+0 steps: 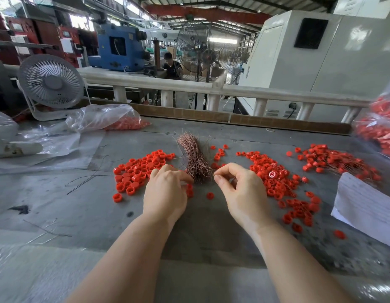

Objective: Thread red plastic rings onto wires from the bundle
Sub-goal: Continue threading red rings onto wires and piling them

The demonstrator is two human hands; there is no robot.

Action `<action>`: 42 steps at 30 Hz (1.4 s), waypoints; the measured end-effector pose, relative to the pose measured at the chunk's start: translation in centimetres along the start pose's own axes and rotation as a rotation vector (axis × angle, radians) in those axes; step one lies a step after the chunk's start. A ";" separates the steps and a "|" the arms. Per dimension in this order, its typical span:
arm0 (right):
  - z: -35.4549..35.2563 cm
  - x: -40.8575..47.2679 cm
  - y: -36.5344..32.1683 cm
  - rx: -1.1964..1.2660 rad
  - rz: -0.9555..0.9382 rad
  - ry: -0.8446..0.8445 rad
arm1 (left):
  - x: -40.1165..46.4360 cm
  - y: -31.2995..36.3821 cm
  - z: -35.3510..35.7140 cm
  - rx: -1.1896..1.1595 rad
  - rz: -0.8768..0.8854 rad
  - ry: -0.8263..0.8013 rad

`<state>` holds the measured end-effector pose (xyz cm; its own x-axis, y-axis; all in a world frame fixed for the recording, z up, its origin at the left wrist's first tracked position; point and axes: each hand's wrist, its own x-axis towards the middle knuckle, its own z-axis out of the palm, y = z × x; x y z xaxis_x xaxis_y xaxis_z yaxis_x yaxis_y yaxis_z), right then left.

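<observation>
At bundle [195, 158] | left hand [165, 191] fingertips hidden, grip unclear | right hand [240, 189] pinches wire.

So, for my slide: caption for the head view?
Both hands work at a copper wire bundle amid red rings.

Left hand [165, 193], right hand [242, 191]: bare, forearms unsleeved, no rings, no watch.

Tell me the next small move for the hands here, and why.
Probably draw one wire out: the right hand pinches at the near end of the wire bundle, while the left hand rests by the loose red rings. No ring visibly sits on a wire there yet.
</observation>
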<state>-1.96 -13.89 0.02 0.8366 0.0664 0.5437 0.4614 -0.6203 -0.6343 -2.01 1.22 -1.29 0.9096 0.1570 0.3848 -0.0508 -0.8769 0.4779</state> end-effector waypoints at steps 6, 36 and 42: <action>0.0 -0.1 0.0 0.006 -0.004 0.001 | 0.0 -0.1 0.1 0.073 0.010 -0.037; 0.0 0.1 -0.1 0.167 -0.127 0.124 | -0.5 2.5 -1.2 -1.161 0.016 0.016; 0.2 0.2 0.0 0.191 -0.142 0.110 | -0.4 2.5 -1.2 -1.147 0.021 0.028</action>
<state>-1.70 -13.72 0.01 0.7275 0.0502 0.6842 0.6277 -0.4513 -0.6343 -2.98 -0.46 0.69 0.8952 0.1699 0.4120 -0.4252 0.0486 0.9038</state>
